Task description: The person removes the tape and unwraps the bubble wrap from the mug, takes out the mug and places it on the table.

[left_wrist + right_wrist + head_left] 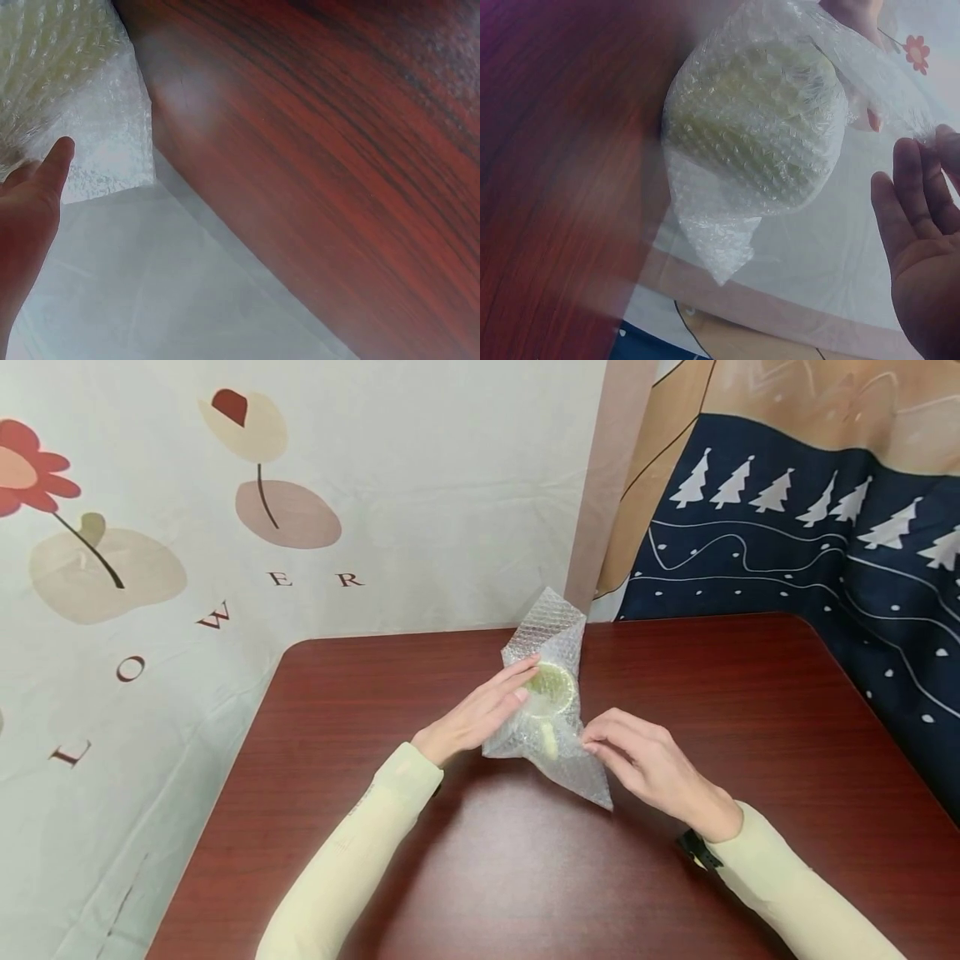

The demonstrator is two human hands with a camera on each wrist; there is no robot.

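A sheet of bubble wrap (pixel 551 618) lies around a pale green mug (pixel 551 689), whose round rim and handle show through the plastic. In the head view the left hand (pixel 483 706) rests with fairly straight fingers on the left side of the wrap, beside the rim. The right hand (pixel 652 764) pinches the wrap's right edge between thumb and fingertips, close to the handle. In the right wrist view the right hand (pixel 926 247) holds a gathered corner drawn out from the wrapped mug. The left wrist view shows part of the left hand (pixel 34 202) against the bubble wrap (pixel 105 135).
A dark red-brown wooden table (pixel 337 710) with rounded far corners carries the wrapped mug near its back edge. Behind it hang a pale curtain (pixel 450 510) with flower prints and a navy cloth (pixel 750 543) with white trees.
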